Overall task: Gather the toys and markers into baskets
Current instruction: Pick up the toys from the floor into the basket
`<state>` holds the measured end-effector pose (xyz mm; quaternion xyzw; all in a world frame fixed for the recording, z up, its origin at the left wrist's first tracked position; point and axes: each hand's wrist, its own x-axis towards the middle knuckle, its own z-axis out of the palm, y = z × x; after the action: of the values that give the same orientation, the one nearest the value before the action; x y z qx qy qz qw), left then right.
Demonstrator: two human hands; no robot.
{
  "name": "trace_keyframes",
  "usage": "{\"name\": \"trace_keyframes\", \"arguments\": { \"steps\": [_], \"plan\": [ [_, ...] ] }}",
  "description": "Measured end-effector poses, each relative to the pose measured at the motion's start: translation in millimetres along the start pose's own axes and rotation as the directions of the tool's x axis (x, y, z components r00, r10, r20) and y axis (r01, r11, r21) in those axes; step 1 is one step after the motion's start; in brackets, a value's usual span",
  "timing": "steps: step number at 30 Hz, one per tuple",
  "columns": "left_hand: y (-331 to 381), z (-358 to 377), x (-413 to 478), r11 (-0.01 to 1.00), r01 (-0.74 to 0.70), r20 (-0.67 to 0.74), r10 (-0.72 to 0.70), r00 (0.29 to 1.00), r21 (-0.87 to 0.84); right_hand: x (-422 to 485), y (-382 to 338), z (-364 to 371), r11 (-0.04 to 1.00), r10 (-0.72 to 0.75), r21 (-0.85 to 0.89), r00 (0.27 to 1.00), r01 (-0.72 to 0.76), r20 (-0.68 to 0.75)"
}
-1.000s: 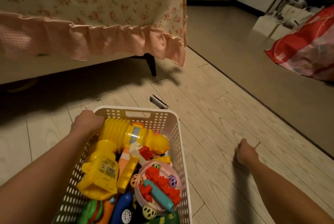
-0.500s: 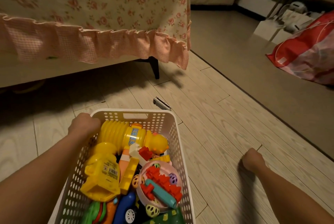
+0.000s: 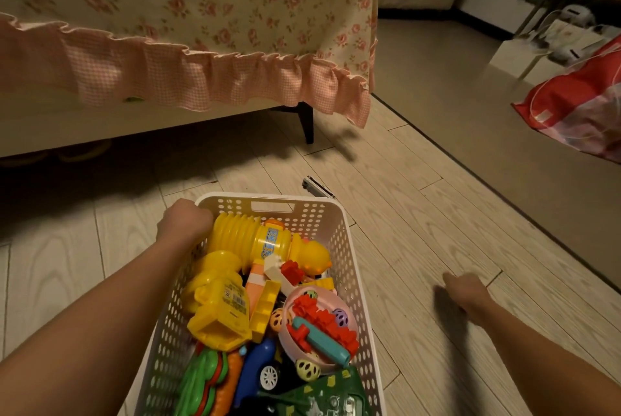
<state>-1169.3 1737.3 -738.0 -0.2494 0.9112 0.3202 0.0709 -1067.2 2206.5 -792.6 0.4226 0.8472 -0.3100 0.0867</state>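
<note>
A white perforated basket (image 3: 339, 230) sits on the wooden floor in front of me, full of toys: a yellow ribbed toy (image 3: 255, 237), a yellow figure (image 3: 218, 308), a pink bowl (image 3: 319, 298) with red pieces, a blue car (image 3: 262, 362). My left hand (image 3: 184, 224) is closed over the basket's far left corner rim. My right hand (image 3: 465, 291) rests on the floor to the basket's right, fingers curled, nothing visible in it. A small dark toy vehicle (image 3: 317, 187) lies on the floor just beyond the basket.
A low bed with a floral cover and pink ruffle (image 3: 201, 79) stands ahead on the left, its dark leg (image 3: 307, 126) near the toy vehicle. A red plastic bag (image 3: 581, 106) lies at the right on a grey mat (image 3: 470, 133). White boxes stand behind it.
The basket, with my left hand on its rim, has slid slightly forward toward the toy vehicle. My right hand has drawn back along the floor toward me.
</note>
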Motion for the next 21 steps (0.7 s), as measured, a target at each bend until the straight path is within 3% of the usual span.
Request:
{"name": "trace_keyframes", "arguments": {
  "steps": [4, 7, 9, 12, 15, 21],
  "plan": [
    [0.1, -0.7, -5.3, 1.0, -0.012, -0.03, 0.012, 0.999, 0.005, -61.1, -92.3, 2.4, 0.903, -0.334, 0.31, 0.94, 0.296, 0.075],
    [0.2, -1.4, -6.8, 1.0, -0.015, -0.028, 0.015, 0.999, 0.007, -127.1, -148.5, 0.2, 0.753, -0.64, 0.267, 0.763, 0.601, 0.088],
    [0.0, -1.8, -6.4, 1.0, -0.013, -0.016, 0.013, 1.0, -0.002, -163.4, -165.2, 5.9, 0.663, -0.747, 0.187, 0.621, 0.725, 0.238],
    [-0.4, -2.9, -6.6, 1.0, 0.004, -0.003, -0.004, 1.0, -0.013, -195.4, -163.7, 24.0, 0.554, -0.746, 0.095, 0.443, 0.827, 0.497],
    [-0.3, -5.4, -7.5, 1.0, 0.007, 0.008, -0.007, 1.0, -0.014, -204.9, -151.2, 41.4, 0.405, -0.752, 0.003, 0.331, 0.914, 0.57],
    [-0.3, -8.2, -3.4, 0.999, 0.017, 0.037, -0.015, 0.999, -0.046, -209.0, -145.7, 38.6, 0.335, -0.753, 0.023, 0.253, 0.942, 0.607]
  ]
}}
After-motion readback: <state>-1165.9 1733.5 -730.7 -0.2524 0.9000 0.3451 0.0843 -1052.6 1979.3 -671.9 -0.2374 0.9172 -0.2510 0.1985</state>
